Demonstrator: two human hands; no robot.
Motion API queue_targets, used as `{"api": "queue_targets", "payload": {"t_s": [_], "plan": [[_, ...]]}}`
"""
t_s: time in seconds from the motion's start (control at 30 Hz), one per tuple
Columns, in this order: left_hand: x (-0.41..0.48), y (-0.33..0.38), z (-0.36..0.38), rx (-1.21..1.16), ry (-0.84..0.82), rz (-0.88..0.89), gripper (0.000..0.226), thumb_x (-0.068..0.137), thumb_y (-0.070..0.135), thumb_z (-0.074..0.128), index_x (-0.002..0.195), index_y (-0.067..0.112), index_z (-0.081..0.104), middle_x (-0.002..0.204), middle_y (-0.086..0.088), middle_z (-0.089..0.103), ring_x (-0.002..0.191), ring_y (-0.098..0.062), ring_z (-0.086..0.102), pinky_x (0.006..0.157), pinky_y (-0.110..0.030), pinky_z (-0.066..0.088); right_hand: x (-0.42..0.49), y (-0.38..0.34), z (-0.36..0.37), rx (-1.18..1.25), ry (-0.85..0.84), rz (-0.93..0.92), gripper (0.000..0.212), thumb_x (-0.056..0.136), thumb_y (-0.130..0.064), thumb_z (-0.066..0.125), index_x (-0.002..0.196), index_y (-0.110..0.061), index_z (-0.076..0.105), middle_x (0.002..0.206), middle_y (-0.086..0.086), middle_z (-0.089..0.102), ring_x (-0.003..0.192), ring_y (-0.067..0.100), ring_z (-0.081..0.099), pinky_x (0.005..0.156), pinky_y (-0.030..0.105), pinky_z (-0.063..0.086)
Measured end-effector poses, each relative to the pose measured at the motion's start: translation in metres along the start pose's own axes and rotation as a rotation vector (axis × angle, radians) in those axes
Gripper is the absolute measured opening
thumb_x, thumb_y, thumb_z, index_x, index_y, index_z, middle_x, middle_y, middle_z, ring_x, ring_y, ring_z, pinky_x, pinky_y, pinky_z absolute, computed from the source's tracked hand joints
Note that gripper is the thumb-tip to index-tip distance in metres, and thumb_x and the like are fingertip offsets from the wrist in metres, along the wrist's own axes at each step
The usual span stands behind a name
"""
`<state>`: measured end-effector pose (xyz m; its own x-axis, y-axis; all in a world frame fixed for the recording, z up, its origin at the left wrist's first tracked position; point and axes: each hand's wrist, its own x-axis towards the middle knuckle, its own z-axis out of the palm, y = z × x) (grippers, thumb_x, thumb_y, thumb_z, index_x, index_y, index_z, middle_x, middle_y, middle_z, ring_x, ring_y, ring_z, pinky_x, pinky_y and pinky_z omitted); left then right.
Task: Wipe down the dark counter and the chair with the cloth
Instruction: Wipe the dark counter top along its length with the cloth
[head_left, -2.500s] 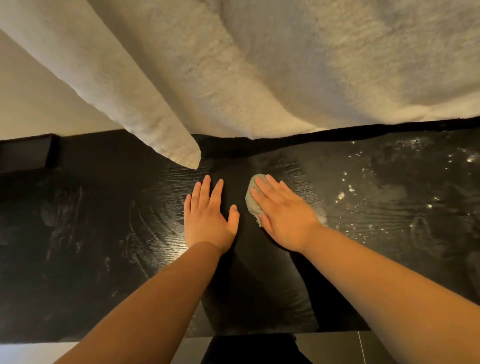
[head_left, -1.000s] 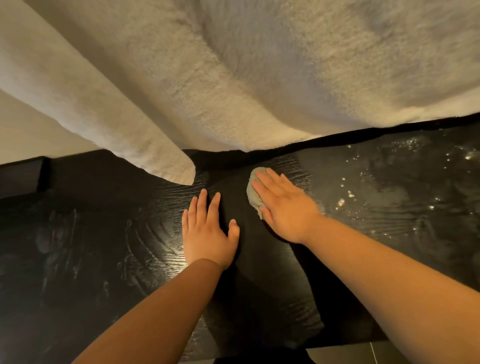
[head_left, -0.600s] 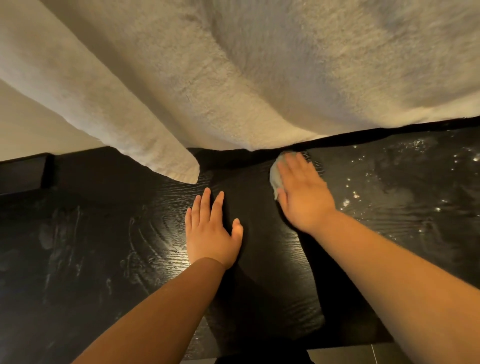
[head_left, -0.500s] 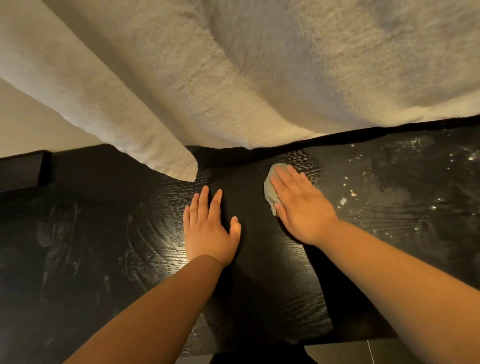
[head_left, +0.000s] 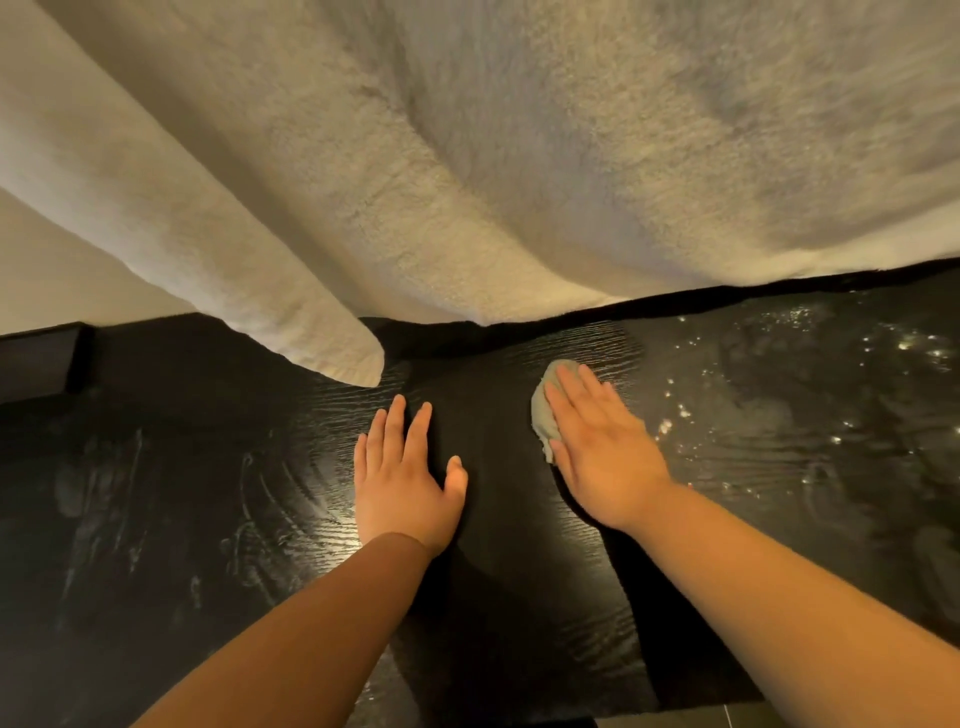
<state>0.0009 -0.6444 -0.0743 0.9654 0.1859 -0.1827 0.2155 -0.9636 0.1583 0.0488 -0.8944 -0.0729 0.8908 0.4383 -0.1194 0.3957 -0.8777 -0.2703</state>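
Note:
The dark wood-grain counter (head_left: 182, 493) fills the lower half of the view, with wipe streaks on its left part. A small grey-green cloth (head_left: 546, 410) lies on the counter near its far edge. My right hand (head_left: 602, 447) presses flat on the cloth with straight fingers and covers most of it. My left hand (head_left: 402, 478) rests flat on the counter a little to the left, fingers straight and holding nothing. No chair is in view.
A large white towel (head_left: 493, 171) hangs over the far edge of the counter, one corner drooping near my left hand. Bright specks (head_left: 779, 384) dot the counter's right part. A grey floor strip (head_left: 753, 719) shows at the near edge.
My right hand slid the cloth to the right and toward the far edge, then back a little nearer. My left hand stayed flat in place.

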Motion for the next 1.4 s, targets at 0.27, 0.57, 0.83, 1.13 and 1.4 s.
{"api": "queue_targets", "payload": {"t_s": [0.27,0.57,0.83,1.13,1.4], "plan": [[-0.001,0.002,0.0,-0.011,0.012,0.001,0.076,0.096,0.061,0.034,0.166,0.034,0.017,0.177,0.003,0.003,0.163,-0.021,-0.002,0.132,-0.045,0.001,0.064,0.065,-0.022,0.002,0.029,0.335,0.062,0.102,-0.032,0.041,0.156,-0.005,0.028,0.158,0.018,0.031,0.152,0.039,0.016,0.125,0.052,0.018],[-0.002,0.001,0.001,0.002,0.053,0.018,0.075,0.098,0.058,0.042,0.165,0.029,0.025,0.176,-0.003,0.014,0.162,-0.025,0.009,0.132,-0.048,0.009,-0.018,0.0,0.001,-0.002,-0.118,-0.044,0.065,0.106,-0.039,0.025,0.163,-0.01,0.015,0.172,0.01,0.007,0.158,0.029,0.001,0.129,0.045,0.007],[-0.003,0.0,0.001,-0.026,0.067,0.029,0.074,0.099,0.057,0.043,0.165,0.028,0.026,0.175,-0.003,0.014,0.162,-0.026,0.009,0.132,-0.048,0.009,0.035,0.065,-0.03,-0.003,-0.034,0.425,0.067,0.104,-0.033,0.033,0.161,-0.005,0.011,0.168,0.018,0.01,0.156,0.04,0.004,0.126,0.054,0.013],[-0.006,0.02,-0.006,0.081,0.043,0.339,0.059,0.101,0.041,0.05,0.158,0.025,0.046,0.172,-0.01,0.023,0.159,-0.033,0.018,0.131,-0.054,0.01,-0.06,0.007,-0.009,-0.012,-0.161,0.1,0.068,0.103,-0.042,0.022,0.163,-0.011,0.017,0.172,0.009,0.007,0.158,0.031,0.002,0.128,0.049,0.013],[0.054,0.114,0.001,-0.011,-0.046,0.367,0.07,0.102,0.052,0.043,0.166,0.029,0.026,0.175,-0.004,0.015,0.162,-0.026,0.007,0.132,-0.05,0.005,0.017,0.097,-0.036,0.002,-0.029,0.478,0.067,0.105,-0.035,0.031,0.162,-0.006,0.01,0.17,0.015,0.006,0.157,0.036,-0.003,0.127,0.049,0.007]]}}
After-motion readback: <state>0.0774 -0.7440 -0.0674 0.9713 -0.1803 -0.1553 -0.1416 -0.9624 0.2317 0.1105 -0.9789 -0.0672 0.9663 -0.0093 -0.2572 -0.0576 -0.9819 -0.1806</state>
